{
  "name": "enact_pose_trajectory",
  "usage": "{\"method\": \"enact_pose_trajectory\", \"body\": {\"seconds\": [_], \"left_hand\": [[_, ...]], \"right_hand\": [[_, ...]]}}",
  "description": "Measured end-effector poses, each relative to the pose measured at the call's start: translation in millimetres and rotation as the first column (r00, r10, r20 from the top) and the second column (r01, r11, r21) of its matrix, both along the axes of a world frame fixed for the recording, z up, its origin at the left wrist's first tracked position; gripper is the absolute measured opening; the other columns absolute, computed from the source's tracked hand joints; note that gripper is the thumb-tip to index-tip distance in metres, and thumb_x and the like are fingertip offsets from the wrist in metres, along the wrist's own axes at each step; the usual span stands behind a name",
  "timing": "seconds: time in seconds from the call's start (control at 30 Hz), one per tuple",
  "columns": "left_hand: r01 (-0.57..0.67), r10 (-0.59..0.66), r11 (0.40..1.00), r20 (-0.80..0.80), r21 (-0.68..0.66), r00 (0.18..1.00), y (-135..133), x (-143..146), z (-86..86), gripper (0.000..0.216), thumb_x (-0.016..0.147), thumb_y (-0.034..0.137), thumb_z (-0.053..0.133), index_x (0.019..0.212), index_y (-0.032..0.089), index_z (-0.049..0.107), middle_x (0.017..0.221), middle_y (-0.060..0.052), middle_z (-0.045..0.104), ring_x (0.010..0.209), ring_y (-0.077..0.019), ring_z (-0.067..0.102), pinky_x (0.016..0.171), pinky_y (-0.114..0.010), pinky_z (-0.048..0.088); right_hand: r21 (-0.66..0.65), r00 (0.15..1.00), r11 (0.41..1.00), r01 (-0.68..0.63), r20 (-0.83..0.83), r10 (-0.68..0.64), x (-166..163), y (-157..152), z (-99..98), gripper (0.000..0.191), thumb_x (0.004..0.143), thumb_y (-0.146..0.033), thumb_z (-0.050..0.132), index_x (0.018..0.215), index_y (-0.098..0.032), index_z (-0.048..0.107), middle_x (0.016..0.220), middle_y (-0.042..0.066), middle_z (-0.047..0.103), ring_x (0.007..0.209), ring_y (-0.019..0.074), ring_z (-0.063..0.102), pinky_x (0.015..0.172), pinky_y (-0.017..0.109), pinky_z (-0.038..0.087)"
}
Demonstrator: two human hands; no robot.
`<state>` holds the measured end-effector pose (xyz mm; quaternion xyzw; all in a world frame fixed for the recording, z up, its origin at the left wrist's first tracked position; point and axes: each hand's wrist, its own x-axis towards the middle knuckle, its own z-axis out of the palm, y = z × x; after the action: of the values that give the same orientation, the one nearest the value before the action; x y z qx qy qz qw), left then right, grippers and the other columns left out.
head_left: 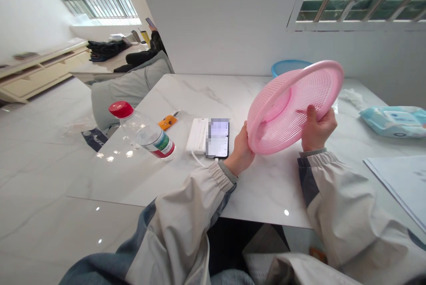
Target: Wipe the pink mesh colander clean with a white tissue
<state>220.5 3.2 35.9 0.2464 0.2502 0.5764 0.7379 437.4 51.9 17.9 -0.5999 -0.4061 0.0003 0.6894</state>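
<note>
A pink mesh colander [288, 123] is tilted in the air above the marble-patterned table, its hollow side turned partly toward me. My left hand [242, 152] grips its lower left rim; most of those fingers are hidden behind it. On the right, my right hand [317, 129] is closed on the rim, with the thumb pressed on the inner mesh. Part of a blue basket [289, 67] shows behind the colander. Nearest to my left wrist lies a phone [218, 138] with a lit screen, beside a white power bank [196, 136] with a cable.
A clear bottle with a red cap [121, 109] and an orange keychain [167, 122] are on the left. A blue wipes pack [394, 121] and paper sheets [404, 183] lie at right. Beyond a grey sofa [129, 85], another person's hand [153, 28] holds a phone.
</note>
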Motion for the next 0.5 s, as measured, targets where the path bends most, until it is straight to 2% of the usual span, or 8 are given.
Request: {"method": "enact_pose_trajectory", "body": {"seconds": [0.07, 0.17, 0.27, 0.4, 0.5], "left_hand": [[0.019, -0.019, 1.0, -0.003, -0.015, 1.0, 0, -1, -0.2, 0.03, 0.104, 0.035, 0.06, 0.122, 0.016, 0.076, 0.127, -0.01, 0.077, 0.126, -0.0264, 0.068, 0.117, -0.041, 0.048], [0.043, -0.042, 0.999, 0.003, -0.029, 0.999, -2, -2, -0.3, 0.028, 0.1, 0.037, 0.067, 0.118, 0.018, 0.078, 0.123, -0.009, 0.078, 0.124, -0.0261, 0.069, 0.116, -0.041, 0.049], [0.09, -0.091, 0.996, 0.044, 0.013, 0.995, -3, -2, -1.9, 0.029, 0.095, 0.04, 0.073, 0.115, 0.02, 0.078, 0.119, -0.008, 0.079, 0.121, -0.027, 0.07, 0.112, -0.042, 0.052], [0.232, -0.232, 0.973, 0.06, 0.014, 0.971, -4, 2, -6.1, 0.034, 0.09, 0.042, 0.079, 0.115, 0.02, 0.078, 0.119, -0.01, 0.079, 0.116, -0.0292, 0.071, 0.106, -0.044, 0.056], [0.268, -0.266, 0.963, -0.057, 0.031, 0.962, -6, 7, -8.7, 0.036, 0.091, 0.048, 0.076, 0.109, 0.018, 0.078, 0.113, -0.013, 0.079, 0.106, -0.0299, 0.073, 0.097, -0.046, 0.059]], "right_hand": [[-0.006, 0.999, 1.0, -0.023, -0.033, 0.023, -2, 0, 1.3, 0.029, 0.094, -0.045, 0.07, 0.09, -0.019, 0.057, 0.087, 0.008, 0.071, 0.076, 0.0142, 0.06, 0.076, 0.03, 0.05], [0.052, 0.993, 0.996, -0.068, -0.089, 0.073, -9, -1, 2.8, 0.029, 0.093, -0.044, 0.072, 0.09, -0.019, 0.058, 0.088, 0.01, 0.072, 0.076, 0.0153, 0.063, 0.076, 0.031, 0.052], [0.09, 0.988, 0.992, -0.09, -0.121, 0.101, -17, -2, 3.3, 0.029, 0.092, -0.044, 0.074, 0.091, -0.018, 0.06, 0.088, 0.01, 0.073, 0.077, 0.0159, 0.065, 0.076, 0.031, 0.053], [0.052, 0.978, 0.989, -0.139, -0.149, 0.146, -29, -3, 1.0, 0.037, 0.091, -0.054, 0.071, 0.097, -0.019, 0.063, 0.089, 0.007, 0.072, 0.079, 0.0166, 0.068, 0.074, 0.031, 0.057], [-0.004, 0.966, 0.977, -0.213, -0.152, 0.21, -36, -3, -0.4, 0.041, 0.091, -0.058, 0.071, 0.096, -0.019, 0.065, 0.087, 0.005, 0.072, 0.079, 0.0167, 0.067, 0.072, 0.032, 0.058]]}}
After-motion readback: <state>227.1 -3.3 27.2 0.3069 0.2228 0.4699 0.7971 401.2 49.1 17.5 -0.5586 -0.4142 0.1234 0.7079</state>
